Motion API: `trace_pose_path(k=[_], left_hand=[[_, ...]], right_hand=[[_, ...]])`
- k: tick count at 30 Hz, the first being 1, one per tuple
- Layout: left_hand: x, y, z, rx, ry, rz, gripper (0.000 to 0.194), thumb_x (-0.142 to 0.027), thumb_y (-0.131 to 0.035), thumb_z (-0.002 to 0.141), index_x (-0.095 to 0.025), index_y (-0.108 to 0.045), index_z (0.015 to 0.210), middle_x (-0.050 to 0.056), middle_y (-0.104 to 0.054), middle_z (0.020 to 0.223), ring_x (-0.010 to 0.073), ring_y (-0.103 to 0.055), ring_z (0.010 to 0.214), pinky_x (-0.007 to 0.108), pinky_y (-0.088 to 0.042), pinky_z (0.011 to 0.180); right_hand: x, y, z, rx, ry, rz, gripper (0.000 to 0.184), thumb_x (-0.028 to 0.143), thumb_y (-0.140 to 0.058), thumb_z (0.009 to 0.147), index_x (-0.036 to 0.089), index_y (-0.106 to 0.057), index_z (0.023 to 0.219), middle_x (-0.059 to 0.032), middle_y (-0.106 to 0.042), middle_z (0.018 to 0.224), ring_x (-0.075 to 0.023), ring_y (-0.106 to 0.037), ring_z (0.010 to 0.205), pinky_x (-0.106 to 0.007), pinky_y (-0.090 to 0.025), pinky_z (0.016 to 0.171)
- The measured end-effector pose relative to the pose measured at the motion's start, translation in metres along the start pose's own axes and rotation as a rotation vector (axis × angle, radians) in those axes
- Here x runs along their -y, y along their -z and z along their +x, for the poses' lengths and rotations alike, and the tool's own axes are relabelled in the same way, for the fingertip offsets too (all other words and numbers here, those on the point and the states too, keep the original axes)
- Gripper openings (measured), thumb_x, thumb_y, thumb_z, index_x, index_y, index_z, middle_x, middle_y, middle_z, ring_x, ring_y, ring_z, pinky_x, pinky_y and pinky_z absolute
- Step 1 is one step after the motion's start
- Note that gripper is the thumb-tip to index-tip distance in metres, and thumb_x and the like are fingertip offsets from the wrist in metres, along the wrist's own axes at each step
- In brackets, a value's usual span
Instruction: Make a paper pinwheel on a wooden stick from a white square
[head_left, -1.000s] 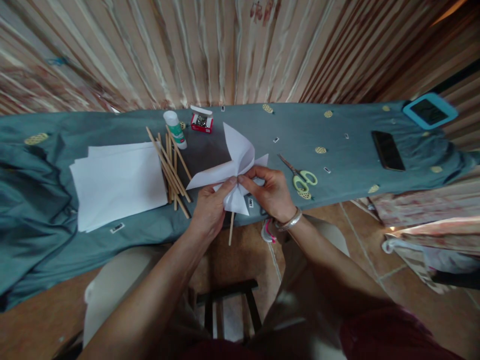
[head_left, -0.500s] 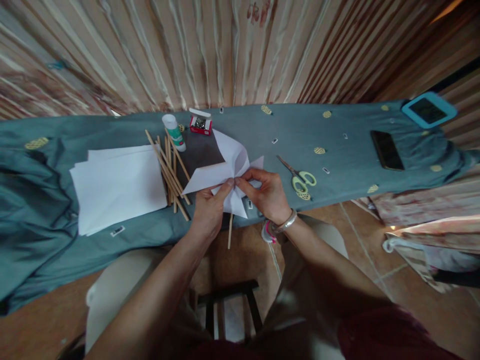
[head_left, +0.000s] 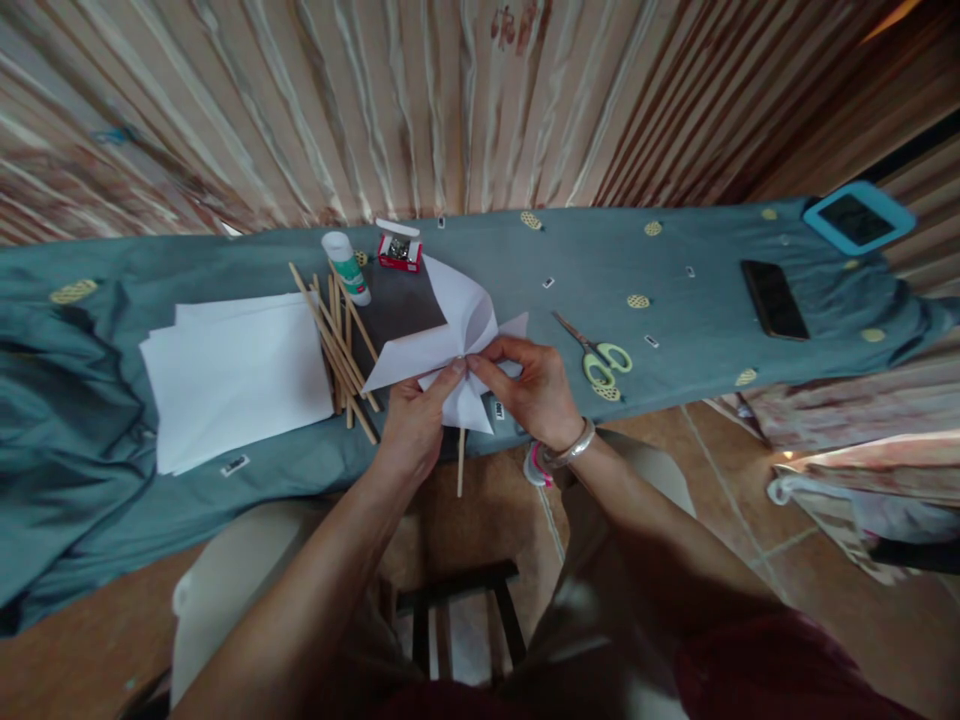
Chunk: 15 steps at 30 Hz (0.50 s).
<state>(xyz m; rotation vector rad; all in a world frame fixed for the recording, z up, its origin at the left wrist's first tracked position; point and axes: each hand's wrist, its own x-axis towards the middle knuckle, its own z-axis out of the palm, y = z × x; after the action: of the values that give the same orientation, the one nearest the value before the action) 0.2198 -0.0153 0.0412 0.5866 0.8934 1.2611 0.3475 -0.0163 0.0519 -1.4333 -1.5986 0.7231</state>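
Observation:
A white paper pinwheel [head_left: 409, 357] with curled blades is held between my two hands over the front edge of the cloth-covered table. My left hand [head_left: 415, 420] grips it from the left, thumb tip pressed near the centre. My right hand [head_left: 534, 388] is closed at the same centre from the right, thumb and forefinger together. A tiny shiny spot shows at the middle, too small to name surely. Below the paper sticks out a thin wooden stick [head_left: 460, 465], its upper part hidden behind the blades.
Left of the hands lie several wooden sticks [head_left: 341, 345] and stacked white paper [head_left: 240, 385]. Behind stand a glue stick [head_left: 347, 270] and a small red box [head_left: 400, 250] of metal pins. Green-handled scissors [head_left: 596, 355], a phone [head_left: 774, 299] and a blue-framed device [head_left: 860, 219] lie rightward.
The left thumb and the pinwheel's centre have shifted very slightly left, and the shiny spot at the centre is now easier to see. Both hands keep their hold.

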Motion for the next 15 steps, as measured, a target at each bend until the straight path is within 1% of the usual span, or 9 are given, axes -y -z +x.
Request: trace_pose_path(k=[4,9,12,15], left_hand=[[-0.0011,-0.0003,-0.0008,0.017,0.032,-0.024,0.037,-0.027,-0.085,0.056,-0.016,-0.073,0.088,0.005,-0.076,0.087,0.0197,-0.07,0.084,0.03,-0.052,0.082],[0.0001,0.0011,-0.0019,0.014,0.052,-0.015,0.032,-0.018,-0.084,0.053,-0.016,-0.074,0.084,0.003,-0.076,0.083,0.0153,-0.068,0.074,0.027,-0.052,0.076],[0.0012,0.0021,-0.0004,0.001,0.038,-0.034,0.032,-0.016,-0.084,0.053,-0.016,-0.074,0.083,0.001,-0.075,0.08,0.0134,-0.066,0.07,0.026,-0.051,0.074],[0.0002,0.003,0.0019,-0.01,0.026,-0.054,0.032,-0.016,-0.084,0.053,-0.015,-0.073,0.083,0.001,-0.075,0.08,0.013,-0.066,0.07,0.026,-0.05,0.075]], right_hand=[[-0.0001,0.0018,-0.0004,0.007,0.013,-0.003,0.02,0.032,-0.063,0.084,0.018,-0.067,0.07,0.001,-0.065,0.069,-0.0121,-0.057,0.065,-0.024,-0.042,0.065],[0.0,0.0042,-0.0011,0.015,0.026,-0.009,0.023,0.036,-0.062,0.085,0.018,-0.067,0.071,0.0003,-0.066,0.07,-0.0127,-0.057,0.066,-0.025,-0.043,0.067],[-0.0001,0.0052,-0.0019,0.03,0.039,0.004,0.024,0.039,-0.062,0.085,0.019,-0.068,0.073,-0.0005,-0.068,0.073,-0.0139,-0.059,0.07,-0.026,-0.044,0.069],[-0.0003,0.0057,-0.003,0.026,0.062,0.018,0.021,0.037,-0.062,0.086,0.019,-0.068,0.075,-0.0004,-0.069,0.075,-0.0145,-0.06,0.072,-0.027,-0.045,0.071]])
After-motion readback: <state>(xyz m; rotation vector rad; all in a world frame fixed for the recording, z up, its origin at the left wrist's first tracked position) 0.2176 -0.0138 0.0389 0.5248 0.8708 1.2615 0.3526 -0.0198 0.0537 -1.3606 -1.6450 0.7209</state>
